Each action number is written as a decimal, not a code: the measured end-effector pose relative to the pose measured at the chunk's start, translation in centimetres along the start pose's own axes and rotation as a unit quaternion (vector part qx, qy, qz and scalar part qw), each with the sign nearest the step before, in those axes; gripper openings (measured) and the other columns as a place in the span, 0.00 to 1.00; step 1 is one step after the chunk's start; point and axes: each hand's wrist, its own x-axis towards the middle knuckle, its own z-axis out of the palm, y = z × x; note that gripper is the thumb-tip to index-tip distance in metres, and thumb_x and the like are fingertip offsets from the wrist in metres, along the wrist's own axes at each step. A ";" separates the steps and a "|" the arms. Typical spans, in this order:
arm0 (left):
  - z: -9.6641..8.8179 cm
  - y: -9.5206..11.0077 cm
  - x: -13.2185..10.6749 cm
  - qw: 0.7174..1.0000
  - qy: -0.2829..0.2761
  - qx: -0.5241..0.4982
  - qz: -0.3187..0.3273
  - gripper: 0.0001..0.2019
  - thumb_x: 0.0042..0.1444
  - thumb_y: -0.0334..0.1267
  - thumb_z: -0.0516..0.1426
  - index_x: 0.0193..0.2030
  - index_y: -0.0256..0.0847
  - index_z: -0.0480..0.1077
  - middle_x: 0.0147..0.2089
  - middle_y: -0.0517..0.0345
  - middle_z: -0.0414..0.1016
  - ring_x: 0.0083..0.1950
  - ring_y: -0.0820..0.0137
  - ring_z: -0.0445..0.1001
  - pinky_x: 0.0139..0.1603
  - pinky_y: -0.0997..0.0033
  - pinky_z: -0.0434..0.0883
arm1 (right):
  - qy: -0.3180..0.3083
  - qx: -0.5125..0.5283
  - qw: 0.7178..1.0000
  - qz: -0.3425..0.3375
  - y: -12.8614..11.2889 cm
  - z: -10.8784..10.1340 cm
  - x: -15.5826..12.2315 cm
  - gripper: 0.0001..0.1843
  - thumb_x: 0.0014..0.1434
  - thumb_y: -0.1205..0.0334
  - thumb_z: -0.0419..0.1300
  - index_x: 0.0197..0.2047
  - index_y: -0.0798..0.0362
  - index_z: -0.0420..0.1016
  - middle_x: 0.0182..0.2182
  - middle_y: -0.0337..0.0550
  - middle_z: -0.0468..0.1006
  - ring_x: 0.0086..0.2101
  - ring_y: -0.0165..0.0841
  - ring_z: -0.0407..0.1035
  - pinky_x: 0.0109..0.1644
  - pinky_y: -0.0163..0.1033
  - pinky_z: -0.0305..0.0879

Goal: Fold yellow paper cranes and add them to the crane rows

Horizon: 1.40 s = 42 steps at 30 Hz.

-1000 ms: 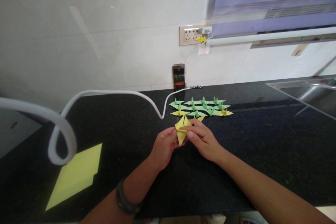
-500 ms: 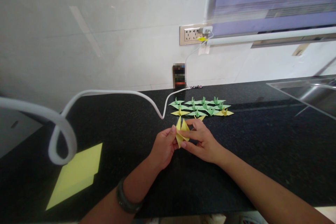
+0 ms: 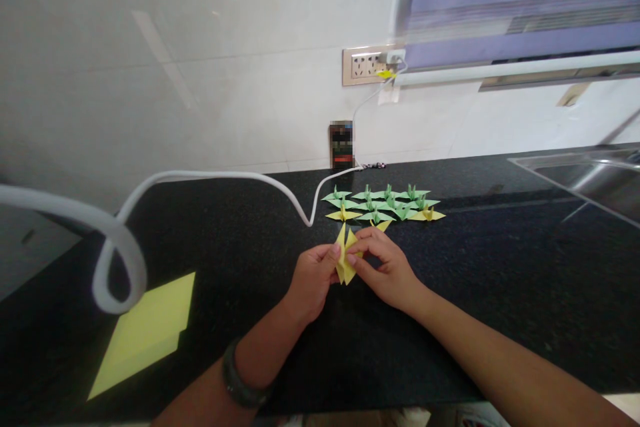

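Observation:
A folded piece of yellow origami paper is held upright just above the dark counter, its pointed flaps standing at top and bottom. My left hand grips its left side, the thumb lying on the front. On the other side, my right hand pinches the right flap between thumb and fingers. Close behind my hands lie several green paper cranes in rows. Among them are a yellow crane at the left and another yellow crane at the right. A further yellow paper piece is partly hidden by my right hand.
Yellow paper sheets lie on the black counter at the left. A thick white cable loops over them and runs to the back wall. A phone-like object leans there below a socket. A metal sink is at right.
My right fingers have drawn together into a pinch on the right flap. The folded yellow paper's two halves now look narrower and closer together. My left hand has barely moved.

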 end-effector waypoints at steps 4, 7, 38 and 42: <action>-0.1 -0.1 0.0 0.999 0.018 0.031 0.008 0.17 0.45 0.47 0.55 0.33 0.33 0.71 0.25 0.56 0.71 0.25 0.74 0.68 0.27 0.73 0.65 | 0.004 0.022 1.000 0.006 -0.2 -0.3 0.0 0.08 0.55 0.65 0.50 0.38 0.51 0.67 0.34 0.44 0.66 0.36 0.32 0.62 0.39 0.39 0.62; -0.1 0.0 0.0 0.998 0.032 0.053 0.015 0.17 0.45 0.47 0.55 0.32 0.33 0.71 0.24 0.56 0.70 0.25 0.74 0.67 0.26 0.74 0.64 | -0.032 -0.006 0.999 -0.020 -0.4 -0.7 0.0 0.11 0.51 0.61 0.55 0.40 0.52 0.68 0.37 0.46 0.64 0.39 0.34 0.61 0.43 0.41 0.60; -0.8 -0.5 0.8 0.994 0.090 0.059 0.037 0.16 0.47 0.47 0.54 0.31 0.33 0.71 0.23 0.57 0.70 0.23 0.75 0.66 0.23 0.76 0.63 | 0.056 -0.055 0.995 -0.065 -1.0 0.1 -0.5 0.02 0.47 0.65 0.57 0.25 0.53 0.70 0.40 0.45 0.64 0.43 0.37 0.60 0.46 0.44 0.58; -0.8 -0.8 0.7 0.991 0.082 0.092 0.050 0.17 0.47 0.47 0.53 0.32 0.34 0.71 0.23 0.57 0.70 0.22 0.76 0.65 0.22 0.77 0.61 | 0.103 0.071 0.983 0.135 0.5 0.6 0.0 0.06 0.51 0.60 0.54 0.32 0.53 0.66 0.29 0.41 0.67 0.30 0.30 0.63 0.30 0.36 0.64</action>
